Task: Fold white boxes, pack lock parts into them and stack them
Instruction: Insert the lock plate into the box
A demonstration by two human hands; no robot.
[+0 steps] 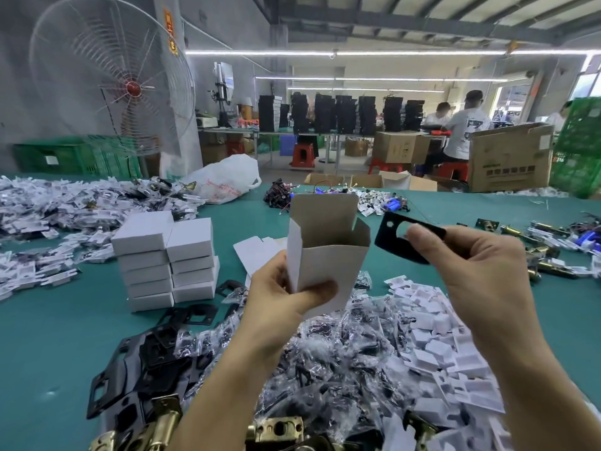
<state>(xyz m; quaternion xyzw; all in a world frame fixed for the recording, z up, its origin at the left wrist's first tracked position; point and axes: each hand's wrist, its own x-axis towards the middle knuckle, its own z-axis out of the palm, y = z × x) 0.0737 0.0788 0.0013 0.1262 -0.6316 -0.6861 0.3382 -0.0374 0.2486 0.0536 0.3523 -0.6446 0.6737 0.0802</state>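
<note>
Holding a flat black metal plate (400, 236) beside an open-topped white cardboard box (325, 255), head view.
The left hand (283, 301) grips the upright box low down, mouth upward. The right hand (481, 265) pinches the plate at 3 o'clock of that mouth, just apart, its long axis running 10 to 4 o'clock. That hand covers the plate's lower end, and the box's bottom is hidden. Finished white boxes (166, 262) stand stacked at 9 o'clock.

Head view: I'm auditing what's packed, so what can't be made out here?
- Inside of the open box: head view, its own front wall hides it.
- Black plate: one end covered by the right hand.
- Brass latches: cut off by the bottom edge.
- Stacked boxes: closed, contents hidden.
</note>
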